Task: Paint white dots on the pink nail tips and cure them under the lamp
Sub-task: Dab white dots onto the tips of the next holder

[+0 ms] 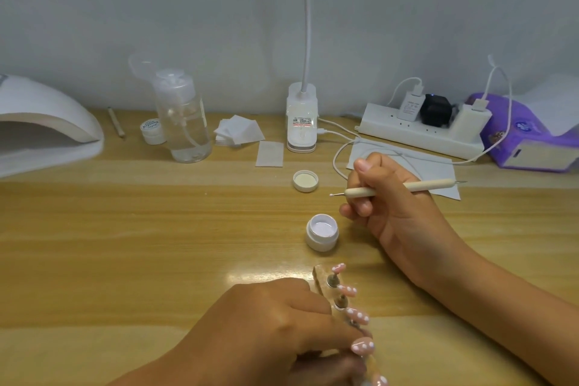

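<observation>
Curing lamp [47, 122]: cut by the left edge; only its right part and opening show.
Desk lamp neck [308, 9]: runs out at the top edge, head unseen.
Nail stand [320, 279]: largely covered by the left hand [266, 332] gripping it; near end blurred.
Pink nail tips [358, 316]: the nearest is cut by the bottom edge.
Dotting tool [432, 185]: mid-shaft hidden inside the right hand [401, 213].
Small jar [152, 131]: lid print too small to read.
Purple pack [532, 141]: cut by the right edge.
</observation>
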`<control>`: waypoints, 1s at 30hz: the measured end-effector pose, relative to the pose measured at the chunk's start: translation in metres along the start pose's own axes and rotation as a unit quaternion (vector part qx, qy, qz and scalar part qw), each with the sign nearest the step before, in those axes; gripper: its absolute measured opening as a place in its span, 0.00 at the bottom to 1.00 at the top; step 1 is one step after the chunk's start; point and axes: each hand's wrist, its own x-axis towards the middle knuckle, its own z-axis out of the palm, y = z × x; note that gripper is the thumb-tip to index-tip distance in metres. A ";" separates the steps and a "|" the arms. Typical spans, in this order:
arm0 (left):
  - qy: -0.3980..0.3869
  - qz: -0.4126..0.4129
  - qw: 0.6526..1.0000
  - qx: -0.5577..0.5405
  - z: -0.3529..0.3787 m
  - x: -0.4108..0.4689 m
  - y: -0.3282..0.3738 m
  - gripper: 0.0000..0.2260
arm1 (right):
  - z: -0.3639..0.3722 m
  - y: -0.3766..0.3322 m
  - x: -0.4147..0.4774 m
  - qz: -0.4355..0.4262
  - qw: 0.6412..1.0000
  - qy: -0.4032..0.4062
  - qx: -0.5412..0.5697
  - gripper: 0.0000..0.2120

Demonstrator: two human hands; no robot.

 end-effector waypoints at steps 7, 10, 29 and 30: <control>0.119 -0.001 0.993 -0.001 -0.003 0.003 0.007 0.05 | 0.000 -0.001 -0.001 -0.028 0.999 0.026 -0.012 0.13; 0.207 -0.124 0.944 -0.226 -0.014 0.006 0.004 0.06 | 0.002 -0.003 -0.002 -0.035 0.998 0.042 -0.001 0.14; 0.149 -0.304 0.834 -0.437 -0.014 0.015 -0.019 0.04 | 0.013 -0.003 -0.014 -0.039 0.998 -0.055 0.002 0.12; 0.147 -0.302 0.834 -0.438 -0.014 0.015 -0.019 0.03 | 0.012 -0.002 -0.014 -0.039 0.997 -0.063 -0.002 0.13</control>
